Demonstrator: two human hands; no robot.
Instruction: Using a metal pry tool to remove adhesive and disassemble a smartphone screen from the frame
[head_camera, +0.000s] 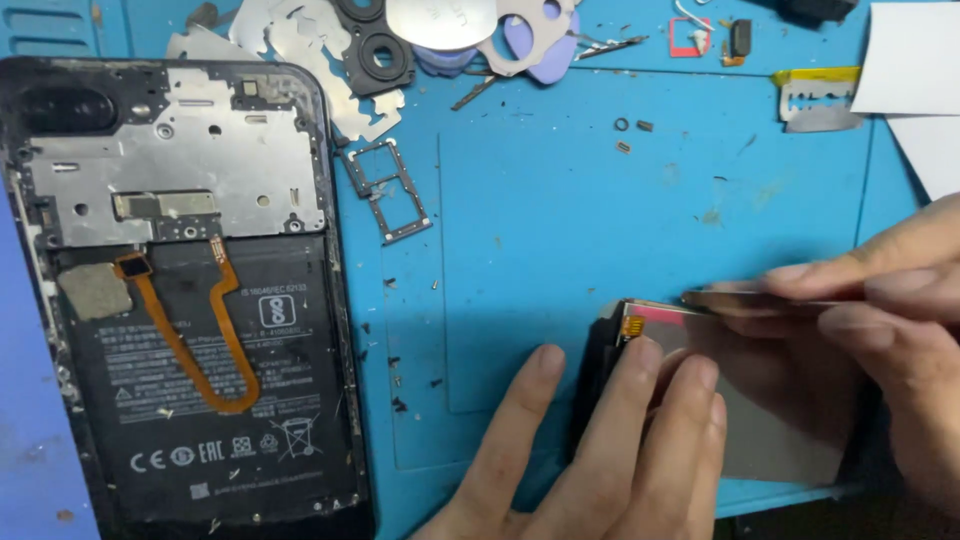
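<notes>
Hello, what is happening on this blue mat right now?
A person is working on a detached phone screen panel on the blue mat. The left hand presses its fingers on the panel's corner, while the right hand holds a thin flat tool at the panel's top edge. An opened phone, back cover off, lies to the left, untouched.

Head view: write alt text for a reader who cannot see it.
A left hand presses down a flat phone display panel on a blue work mat, while the right hand works a thin tool along its top edge. An opened phone with exposed battery lies at left.
</notes>
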